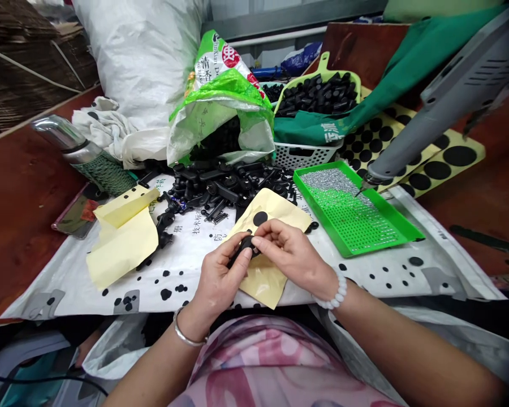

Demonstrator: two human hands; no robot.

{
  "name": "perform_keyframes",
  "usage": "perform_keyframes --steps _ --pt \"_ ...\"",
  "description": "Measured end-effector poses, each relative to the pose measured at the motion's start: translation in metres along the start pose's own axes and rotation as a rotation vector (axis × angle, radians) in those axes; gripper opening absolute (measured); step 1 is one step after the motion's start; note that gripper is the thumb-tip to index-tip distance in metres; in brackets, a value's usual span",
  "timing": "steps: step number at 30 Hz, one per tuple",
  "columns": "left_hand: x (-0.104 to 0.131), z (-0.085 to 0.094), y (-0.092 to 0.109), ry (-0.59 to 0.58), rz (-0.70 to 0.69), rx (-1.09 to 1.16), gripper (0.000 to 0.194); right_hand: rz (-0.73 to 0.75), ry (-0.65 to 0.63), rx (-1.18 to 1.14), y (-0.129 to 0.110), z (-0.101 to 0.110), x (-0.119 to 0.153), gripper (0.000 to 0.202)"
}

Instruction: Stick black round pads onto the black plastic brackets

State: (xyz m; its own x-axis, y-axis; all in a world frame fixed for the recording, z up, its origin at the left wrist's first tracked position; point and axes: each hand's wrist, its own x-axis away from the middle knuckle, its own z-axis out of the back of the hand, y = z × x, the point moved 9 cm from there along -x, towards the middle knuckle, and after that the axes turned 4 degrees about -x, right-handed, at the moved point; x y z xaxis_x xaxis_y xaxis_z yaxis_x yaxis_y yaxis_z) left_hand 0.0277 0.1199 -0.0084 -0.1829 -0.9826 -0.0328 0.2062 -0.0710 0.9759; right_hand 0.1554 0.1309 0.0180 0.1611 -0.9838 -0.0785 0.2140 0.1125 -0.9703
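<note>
My left hand (220,277) is closed around a small black plastic part (246,244), held over the table near its front edge. From the right, the fingertips of my right hand (294,251) pinch at the top of this same part; whether a separate small piece is between them is hidden. Beneath both hands lies a cream backing sheet (275,206) with a round black sticker (260,219) on it. Just beyond, several black plastic parts (224,183) are heaped on the white table cover.
A green perforated tray (356,226) of small silver screws sits right, below a grey electric screwdriver (407,141). Left are another cream sheet (123,243) and a metal flask (89,150). Behind stand an open green-white bag (220,107) and a light-green basket (322,70) of black pieces.
</note>
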Motion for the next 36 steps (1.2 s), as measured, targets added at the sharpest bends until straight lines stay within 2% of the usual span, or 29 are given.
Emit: perform_keyframes --steps 3,9,13,15,17,20,23,25,28,31,33,36 --pt "0.0 0.003 0.004 -0.004 -0.027 0.015 0.034 -0.002 -0.001 -0.168 0.002 -0.005 -0.005 0.014" --pt "-0.002 0.009 0.001 -0.044 0.094 0.276 0.038 0.016 -0.12 -0.275 -0.002 -0.023 -0.006 0.018" --pt "-0.003 0.013 -0.004 -0.065 0.144 0.454 0.029 0.043 -0.162 -0.264 -0.014 -0.036 -0.004 0.024" --pt "-0.004 0.023 -0.008 -0.037 0.157 0.465 0.025 0.057 -0.204 -0.231 -0.021 -0.042 -0.002 0.022" --pt "-0.005 0.04 -0.012 0.015 0.156 0.407 0.022 0.102 -0.205 -0.144 -0.026 -0.04 -0.002 0.018" --pt "-0.007 0.077 -0.018 0.145 0.132 0.221 0.021 0.122 -0.101 -0.032 -0.021 -0.019 -0.003 0.015" --pt "-0.006 0.116 -0.022 0.33 0.123 -0.183 0.024 0.049 0.006 -0.03 0.001 0.008 -0.001 0.017" --pt "-0.006 0.131 -0.021 0.398 0.133 -0.486 0.029 0.017 0.058 0.01 0.015 0.023 0.002 0.018" --pt "-0.011 0.135 -0.017 0.408 0.153 -0.897 0.04 0.05 0.11 0.152 0.025 0.036 0.009 0.016" --pt "-0.02 0.132 -0.019 0.374 0.203 -1.239 0.047 0.162 0.123 0.314 0.021 0.037 0.017 0.014" --pt "-0.025 0.129 -0.023 0.346 0.224 -1.375 0.048 0.247 0.119 0.423 0.016 0.035 0.02 0.014" --pt "-0.03 0.122 -0.026 0.294 0.221 -1.466 0.055 0.358 0.147 0.557 0.007 0.034 0.022 0.015"
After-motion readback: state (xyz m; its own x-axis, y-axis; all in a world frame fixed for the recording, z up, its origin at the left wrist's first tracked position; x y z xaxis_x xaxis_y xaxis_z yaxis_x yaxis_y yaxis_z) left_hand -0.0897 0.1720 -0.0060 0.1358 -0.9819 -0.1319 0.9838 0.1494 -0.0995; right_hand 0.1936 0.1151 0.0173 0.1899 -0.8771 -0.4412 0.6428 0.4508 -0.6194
